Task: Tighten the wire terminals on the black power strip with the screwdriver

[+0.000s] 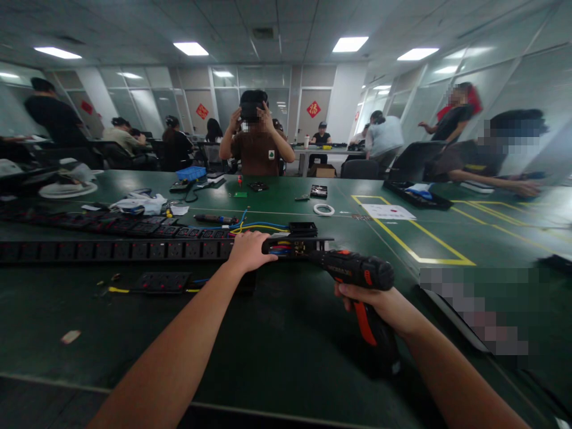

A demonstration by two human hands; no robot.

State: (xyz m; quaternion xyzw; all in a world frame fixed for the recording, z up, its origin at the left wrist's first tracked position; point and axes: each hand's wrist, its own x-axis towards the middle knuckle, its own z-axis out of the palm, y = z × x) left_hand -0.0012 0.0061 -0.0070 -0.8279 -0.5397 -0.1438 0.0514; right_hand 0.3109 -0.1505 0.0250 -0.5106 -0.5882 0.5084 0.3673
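Left hand [252, 251]: you are clasping power strip [179, 250], seemingly steadying it; right hand [374, 300]: you are gripping drill [360, 269], facing strip's end.

The bench [286, 351] is showing dark green, and at 3 o'clock yellow tape [447, 261] is tracing a rectangle on it. At 4 o'clock, the power drill [357, 269] is pairing black with orange accents. At 9 o'clock, the socket strip [111, 250] is wearing black, its repeating sockets forming a regular row dotted with red. A basket [191, 173] is glowing blue towards 10 o'clock; a shirt [257, 158] is displaying brown at 11. Near 12, a diamond-shaped decoration [313, 109] is flaunting red with a paler character.
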